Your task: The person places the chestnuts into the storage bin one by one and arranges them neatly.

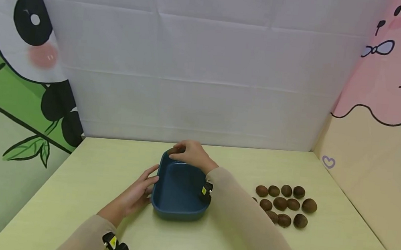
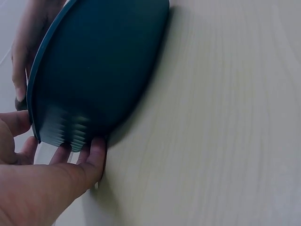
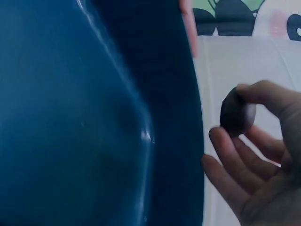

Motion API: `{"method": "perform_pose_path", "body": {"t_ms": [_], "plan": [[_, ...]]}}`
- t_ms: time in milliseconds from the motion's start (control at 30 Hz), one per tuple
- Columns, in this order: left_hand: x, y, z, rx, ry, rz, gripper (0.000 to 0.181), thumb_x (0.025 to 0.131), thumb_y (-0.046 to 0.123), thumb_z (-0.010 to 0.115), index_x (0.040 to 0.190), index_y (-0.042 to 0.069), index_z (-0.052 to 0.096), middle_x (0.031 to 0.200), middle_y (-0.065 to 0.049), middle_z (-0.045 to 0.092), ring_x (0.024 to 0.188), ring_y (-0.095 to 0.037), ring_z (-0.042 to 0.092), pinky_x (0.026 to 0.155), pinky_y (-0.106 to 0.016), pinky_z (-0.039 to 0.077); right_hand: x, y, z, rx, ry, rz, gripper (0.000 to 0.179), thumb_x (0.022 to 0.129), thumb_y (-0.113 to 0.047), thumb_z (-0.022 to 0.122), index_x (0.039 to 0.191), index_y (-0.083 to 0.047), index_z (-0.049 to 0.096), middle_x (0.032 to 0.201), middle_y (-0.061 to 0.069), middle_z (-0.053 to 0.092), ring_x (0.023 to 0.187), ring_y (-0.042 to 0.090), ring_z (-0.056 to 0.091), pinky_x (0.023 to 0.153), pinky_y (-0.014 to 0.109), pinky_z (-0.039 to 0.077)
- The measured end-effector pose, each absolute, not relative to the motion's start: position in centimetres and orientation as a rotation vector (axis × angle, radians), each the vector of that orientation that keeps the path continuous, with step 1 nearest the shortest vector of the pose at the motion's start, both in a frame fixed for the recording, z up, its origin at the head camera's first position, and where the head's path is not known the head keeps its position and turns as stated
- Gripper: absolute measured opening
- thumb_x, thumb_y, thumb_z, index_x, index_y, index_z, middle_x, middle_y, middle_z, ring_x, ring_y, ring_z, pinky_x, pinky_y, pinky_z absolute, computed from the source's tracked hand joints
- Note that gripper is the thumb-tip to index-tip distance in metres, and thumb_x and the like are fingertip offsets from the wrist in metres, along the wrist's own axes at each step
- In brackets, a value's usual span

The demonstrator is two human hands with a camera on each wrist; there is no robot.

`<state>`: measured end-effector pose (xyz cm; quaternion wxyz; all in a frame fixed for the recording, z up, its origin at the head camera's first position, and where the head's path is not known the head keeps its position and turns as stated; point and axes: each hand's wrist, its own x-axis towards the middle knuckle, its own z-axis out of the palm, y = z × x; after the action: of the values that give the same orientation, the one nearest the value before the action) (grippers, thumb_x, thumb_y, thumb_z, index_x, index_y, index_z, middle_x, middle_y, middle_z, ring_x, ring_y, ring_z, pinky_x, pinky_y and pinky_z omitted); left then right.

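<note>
Right hand point(image 1: 194, 155) pinched a brown nut-like ball point(image 3: 237, 113) by the blue bin's point(image 1: 179, 191) far rim, left hand point(image 1: 135, 195) braced its outer wall; steady bracing, secure pinch seemed best.

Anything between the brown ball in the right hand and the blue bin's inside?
Perhaps only the far rim of the blue bin; the right hand holds the brown ball close by, though whether above or beyond it is unclear. Nothing else visible.

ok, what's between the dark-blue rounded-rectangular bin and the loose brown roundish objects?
In the head view, the right arm's beige sleeve crosses above pale-yellow tabletop between bin and objects.
</note>
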<state>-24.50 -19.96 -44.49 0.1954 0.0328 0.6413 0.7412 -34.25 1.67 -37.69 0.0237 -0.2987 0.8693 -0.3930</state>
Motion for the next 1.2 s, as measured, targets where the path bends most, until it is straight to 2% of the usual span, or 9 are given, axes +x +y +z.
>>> {"method": "perform_pose_path", "body": {"t_ms": [233,433,833,1200], "plan": [[-24.5,-19.9,-44.5,0.102,1.787,2.089,0.064,0.109,0.030,0.042,0.162,0.026,0.006,0.160,-0.021,0.025,0.124,-0.021,0.056,0.109,-0.050,0.033,-34.5,-0.1,-39.6,-0.654,2.767,-1.126,0.023,0.091,-0.027,0.077,0.108,-0.012,0.078,0.105,0.002,0.073,0.096,0.018,0.067,0.084,0.034,0.053],[-24.4,-19.9,-44.5,0.105,1.780,2.086,0.065,0.109,0.031,0.042,0.162,0.027,0.005,0.160,-0.021,0.025,0.133,-0.029,0.050,0.111,-0.050,0.032,-34.7,-0.2,-41.4,-0.433,2.846,-1.005,0.026,0.086,-0.028,0.081,0.104,-0.009,0.079,0.102,0.005,0.074,0.094,0.021,0.068,0.084,0.037,0.054],[-24.4,-19.9,-44.6,0.113,1.785,2.081,0.064,0.109,0.031,0.042,0.162,0.027,0.006,0.160,-0.021,0.025,0.133,-0.030,0.050,0.108,-0.048,0.034,-34.6,-0.7,-42.0,-0.410,2.860,-1.011,0.034,0.089,-0.012,0.076,0.120,0.001,0.070,0.117,0.015,0.069,0.108,0.030,0.064,0.088,0.038,0.053],[-24.4,-19.9,-44.6,0.103,1.795,2.091,0.063,0.109,0.030,0.043,0.162,0.026,0.007,0.160,-0.020,0.025,0.130,-0.026,0.053,0.108,-0.048,0.034,-35.2,0.4,-40.2,-0.481,2.792,-1.032,0.043,0.092,-0.023,0.075,0.129,-0.003,0.066,0.127,0.012,0.064,0.114,0.029,0.061,0.093,0.040,0.050]]}}
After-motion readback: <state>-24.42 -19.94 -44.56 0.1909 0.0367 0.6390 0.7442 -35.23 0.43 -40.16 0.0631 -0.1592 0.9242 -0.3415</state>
